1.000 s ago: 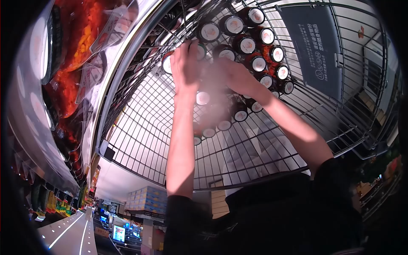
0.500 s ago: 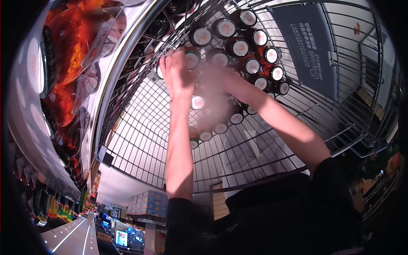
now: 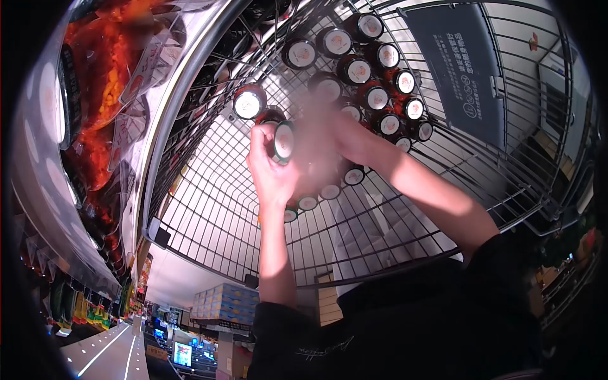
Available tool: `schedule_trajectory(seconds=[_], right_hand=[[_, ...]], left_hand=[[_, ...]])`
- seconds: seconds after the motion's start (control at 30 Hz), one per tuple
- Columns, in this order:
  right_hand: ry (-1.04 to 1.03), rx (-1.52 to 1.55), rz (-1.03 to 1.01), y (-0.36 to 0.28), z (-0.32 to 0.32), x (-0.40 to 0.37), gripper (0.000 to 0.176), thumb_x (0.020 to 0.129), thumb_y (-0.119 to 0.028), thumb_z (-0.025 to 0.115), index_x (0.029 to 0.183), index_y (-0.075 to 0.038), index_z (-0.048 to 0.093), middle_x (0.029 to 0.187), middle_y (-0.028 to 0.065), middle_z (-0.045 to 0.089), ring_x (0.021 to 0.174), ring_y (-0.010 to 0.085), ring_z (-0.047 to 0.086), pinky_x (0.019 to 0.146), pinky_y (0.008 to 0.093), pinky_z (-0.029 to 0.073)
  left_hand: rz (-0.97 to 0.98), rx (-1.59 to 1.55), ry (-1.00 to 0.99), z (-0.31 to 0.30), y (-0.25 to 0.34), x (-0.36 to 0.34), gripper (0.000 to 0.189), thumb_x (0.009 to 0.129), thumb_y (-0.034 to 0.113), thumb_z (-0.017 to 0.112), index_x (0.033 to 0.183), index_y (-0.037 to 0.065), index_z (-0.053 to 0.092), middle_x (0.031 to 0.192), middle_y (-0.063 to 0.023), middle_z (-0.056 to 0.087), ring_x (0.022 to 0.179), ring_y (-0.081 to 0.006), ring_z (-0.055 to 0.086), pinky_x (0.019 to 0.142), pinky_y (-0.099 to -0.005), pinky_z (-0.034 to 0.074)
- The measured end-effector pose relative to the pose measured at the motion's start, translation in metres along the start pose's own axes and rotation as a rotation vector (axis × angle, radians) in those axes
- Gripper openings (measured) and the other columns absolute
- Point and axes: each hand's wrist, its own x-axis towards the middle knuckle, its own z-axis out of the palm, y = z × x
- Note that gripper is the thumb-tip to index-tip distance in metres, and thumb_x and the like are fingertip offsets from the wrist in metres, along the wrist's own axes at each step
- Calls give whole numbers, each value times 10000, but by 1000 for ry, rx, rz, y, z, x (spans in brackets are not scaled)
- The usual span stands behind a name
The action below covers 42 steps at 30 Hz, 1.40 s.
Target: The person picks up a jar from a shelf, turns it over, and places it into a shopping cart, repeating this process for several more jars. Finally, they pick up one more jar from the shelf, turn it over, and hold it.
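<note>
My left hand (image 3: 271,166) is wrapped round a jar (image 3: 284,140) with a pale round label on its green-rimmed lid, tilted over the wire cart. My right hand (image 3: 351,140) is among the jars at the cart's middle; a hazy blur hides its fingertips and whatever they touch. Above my left hand stands a single jar (image 3: 250,102) with a white-labelled lid. Several similar red jars (image 3: 359,71) are grouped to the upper right, and another row of lids (image 3: 330,190) lies below the blur.
The cart's metal rim (image 3: 154,183) curves around the jars. A dark panel with white writing (image 3: 457,76) hangs on the cart's right side. Packets of red food (image 3: 101,114) line the left. Stacked blue boxes (image 3: 221,303) and a lit screen (image 3: 182,354) stand below.
My left hand has moved down with a jar in its grasp, tilting it. The jar at the upper left is now uncovered. My right hand has shifted slightly downward.
</note>
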Motion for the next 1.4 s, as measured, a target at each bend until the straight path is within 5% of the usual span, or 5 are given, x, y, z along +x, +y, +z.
schedule_trajectory(seconds=[0.1, 0.2, 0.43, 1.0, 1.4], right_hand=[[-186, -666, -314, -8, 6, -22, 695, 729, -232, 802, 1275, 21, 454, 984, 155, 642, 892, 263, 660, 757, 395, 542], [-201, 165, 574, -50, 29, -46, 928, 652, -328, 854, 1368, 7, 367, 1110, 168, 597, 899, 326, 658, 734, 409, 569], [-53, 224, 665, -54, 59, -102, 674, 970, -636, 248, 1112, -60, 567, 799, 110, 663, 611, 209, 668, 542, 280, 554], [-10, 462, 631, -39, 72, -113, 697, 965, -658, 225, 1202, -67, 510, 865, 117, 668, 679, 221, 680, 563, 291, 558], [112, -820, 24, -67, 83, -137, 737, 787, -395, 761, 1267, 10, 374, 984, 142, 557, 795, 207, 614, 650, 330, 507]], left_hand=[[-197, -210, -26, -11, -19, -10, 187, 817, 19, 627, 939, 26, 485, 913, -15, 563, 824, -94, 508, 792, -223, 435], [-255, -303, 2, -7, -9, -23, 114, 907, 59, 509, 1009, 15, 532, 944, -11, 570, 860, -77, 506, 784, -211, 415], [-484, -834, -33, 3, -16, -50, 364, 999, 344, 498, 1176, 30, 554, 1051, -60, 600, 921, -134, 585, 841, -289, 486], [-559, -890, 115, 6, -16, -54, 630, 986, 569, 338, 1218, 13, 522, 1071, -147, 620, 952, -274, 631, 809, -391, 535], [-630, -1175, 111, 11, -13, -59, 566, 955, 604, 408, 1092, 81, 573, 1094, -106, 602, 1027, -267, 586, 891, -411, 503]])
